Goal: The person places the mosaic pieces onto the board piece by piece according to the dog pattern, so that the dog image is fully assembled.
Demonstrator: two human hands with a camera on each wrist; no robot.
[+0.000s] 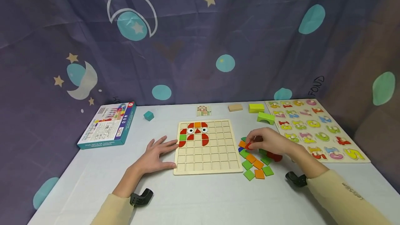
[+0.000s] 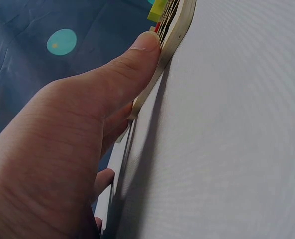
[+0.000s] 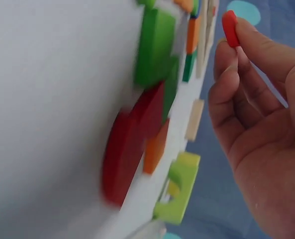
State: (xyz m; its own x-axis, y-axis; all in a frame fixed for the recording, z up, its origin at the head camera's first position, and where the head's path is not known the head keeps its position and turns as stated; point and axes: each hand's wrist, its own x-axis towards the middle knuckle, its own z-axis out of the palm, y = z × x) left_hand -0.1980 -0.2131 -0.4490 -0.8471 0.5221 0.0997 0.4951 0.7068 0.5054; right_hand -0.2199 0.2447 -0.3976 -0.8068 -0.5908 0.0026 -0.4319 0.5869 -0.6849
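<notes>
A square wooden grid board (image 1: 215, 155) lies mid-table, its upper left cells filled with red, white, orange and green tiles. My left hand (image 1: 157, 153) rests at the board's left edge with fingers spread; in the left wrist view the thumb (image 2: 147, 42) touches the rim. Over a loose pile of tiles right of the board, my right hand (image 1: 270, 140) pinches a small red tile (image 3: 230, 29) between thumb and fingertips. Several green tiles (image 1: 249, 175) and orange tiles (image 1: 259, 174) lie below it, with dark red tiles (image 3: 122, 159) partly under the hand.
A pattern card (image 1: 203, 110) lies behind the board. Nearby stand a beige block (image 1: 235, 107), a yellow-green block (image 1: 256, 108), a green arch block (image 1: 266, 117) and a teal cube (image 1: 148, 115). A game box (image 1: 107, 124) sits at left, a number puzzle (image 1: 315, 131) at right.
</notes>
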